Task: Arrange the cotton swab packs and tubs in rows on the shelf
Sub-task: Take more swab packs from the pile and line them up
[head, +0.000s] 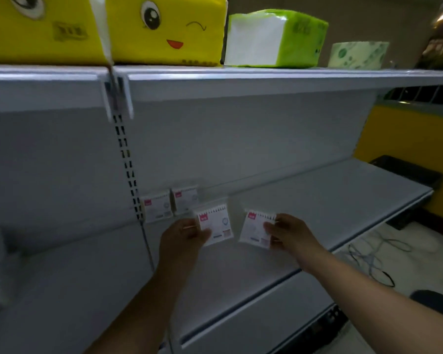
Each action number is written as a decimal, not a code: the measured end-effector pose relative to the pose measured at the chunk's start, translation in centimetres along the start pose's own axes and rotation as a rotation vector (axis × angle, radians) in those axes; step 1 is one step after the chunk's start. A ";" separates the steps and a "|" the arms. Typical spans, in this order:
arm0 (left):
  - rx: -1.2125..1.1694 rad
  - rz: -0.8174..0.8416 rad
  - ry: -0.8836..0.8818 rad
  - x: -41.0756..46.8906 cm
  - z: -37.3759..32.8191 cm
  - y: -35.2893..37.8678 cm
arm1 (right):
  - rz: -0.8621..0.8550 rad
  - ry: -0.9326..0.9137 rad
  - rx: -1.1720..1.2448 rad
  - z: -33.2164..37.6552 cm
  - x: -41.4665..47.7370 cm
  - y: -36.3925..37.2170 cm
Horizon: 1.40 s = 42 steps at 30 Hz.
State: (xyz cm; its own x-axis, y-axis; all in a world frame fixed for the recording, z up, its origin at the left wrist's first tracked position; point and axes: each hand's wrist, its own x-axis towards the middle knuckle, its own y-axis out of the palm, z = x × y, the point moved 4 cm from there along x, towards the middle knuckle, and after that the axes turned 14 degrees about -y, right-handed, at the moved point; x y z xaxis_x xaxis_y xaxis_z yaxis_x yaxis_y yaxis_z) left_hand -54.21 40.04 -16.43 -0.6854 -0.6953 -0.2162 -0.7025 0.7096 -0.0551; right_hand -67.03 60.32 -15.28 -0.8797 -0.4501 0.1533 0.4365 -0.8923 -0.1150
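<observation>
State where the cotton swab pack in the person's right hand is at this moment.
In the head view, the right-hand pack is just right of centre, pinched by the right hand over the lower shelf, beside the left-hand pack.

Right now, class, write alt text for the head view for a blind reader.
The left hand and right hand each hold a white cotton swab pack over a grey shelf; two more packs stand against the back panel. Tissue packs sit above.

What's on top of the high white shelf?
A yellow soft pack with a winking cartoon face, another yellow pack left of it, a green-and-white tissue pack and a pale green spotted pack. Anything behind them is hidden.
</observation>
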 end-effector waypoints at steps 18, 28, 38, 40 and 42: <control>0.240 -0.637 -0.031 8.3 -0.7 7.8 | 0.265 -0.361 -0.305 -4.6 17.1 -0.3; 0.420 -0.752 0.014 7.5 -0.9 8.9 | 0.338 -0.451 -0.334 -6.0 18.9 1.0; 0.554 -0.784 0.007 7.9 -0.8 9.5 | 0.419 -0.514 -0.414 -6.3 18.9 1.6; 0.544 -0.794 0.000 7.9 -0.8 9.4 | 0.399 -0.507 -0.405 -6.3 19.0 1.5; 0.531 -0.807 -0.006 8.0 -0.8 9.4 | 0.371 -0.491 -0.376 -6.3 19.1 1.4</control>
State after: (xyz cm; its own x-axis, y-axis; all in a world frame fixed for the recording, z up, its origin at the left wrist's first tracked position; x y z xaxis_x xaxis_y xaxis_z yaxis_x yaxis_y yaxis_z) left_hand -66.45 41.11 -17.87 -0.0323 -0.9967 0.0751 -0.7822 -0.0216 -0.6226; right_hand -84.38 50.74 -18.66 -0.4608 -0.7637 0.4521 0.5179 -0.6451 -0.5619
